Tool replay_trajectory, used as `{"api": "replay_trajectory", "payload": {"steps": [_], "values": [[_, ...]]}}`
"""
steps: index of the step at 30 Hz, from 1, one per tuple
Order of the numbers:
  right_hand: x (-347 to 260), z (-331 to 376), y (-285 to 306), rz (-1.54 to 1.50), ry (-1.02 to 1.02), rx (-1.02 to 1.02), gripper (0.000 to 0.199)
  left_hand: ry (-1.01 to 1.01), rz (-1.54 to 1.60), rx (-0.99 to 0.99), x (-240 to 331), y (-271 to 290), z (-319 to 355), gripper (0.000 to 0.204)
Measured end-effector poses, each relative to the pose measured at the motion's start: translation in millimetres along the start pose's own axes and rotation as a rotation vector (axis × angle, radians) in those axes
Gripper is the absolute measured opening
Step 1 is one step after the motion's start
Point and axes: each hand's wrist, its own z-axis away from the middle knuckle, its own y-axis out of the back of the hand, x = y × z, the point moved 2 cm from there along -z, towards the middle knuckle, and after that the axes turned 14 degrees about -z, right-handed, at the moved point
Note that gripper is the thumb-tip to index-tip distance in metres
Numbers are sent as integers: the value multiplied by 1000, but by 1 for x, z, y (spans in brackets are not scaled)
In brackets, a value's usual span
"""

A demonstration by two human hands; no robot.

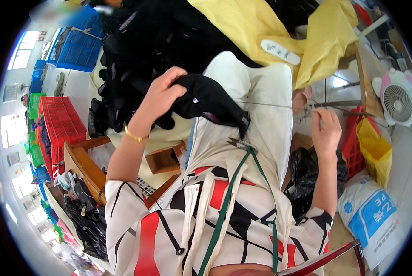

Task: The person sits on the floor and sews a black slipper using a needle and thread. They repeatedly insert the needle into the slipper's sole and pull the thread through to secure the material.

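My left hand [165, 94] is closed on the near edge of a black fabric piece [210, 103], curved in outline, with a small shiny spot on it. The piece hangs over the white cloth [268, 115] on my lap. A thin dark thread [270, 105] stretches tight from it toward my right hand [326, 131], which is raised out to the right with fingers pinched together. Whether a needle is between those fingers is too small to see. Small thread snips [242, 144] dangle on a green cord [229, 202] from my neck, just below the black piece.
A large heap of black pieces [146, 41] lies ahead, beside yellow sheeting [242, 23] bearing a white insole-shaped piece [280, 52]. Left are a red crate [63, 124] and wooden drawer [84, 170]. Right are a fan [397, 99], black bag [307, 175] and white-blue sack [369, 211].
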Motion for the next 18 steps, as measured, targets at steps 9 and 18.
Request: {"api": "replay_trajectory", "payload": {"steps": [9, 18], "values": [[43, 42, -21, -1, -274, -443, 12, -264, -343, 0, -32, -65, -65, 27], [-27, -30, -125, -553, -331, -254, 14, -27, -571, -45, -1, -63, -39, 29]]}}
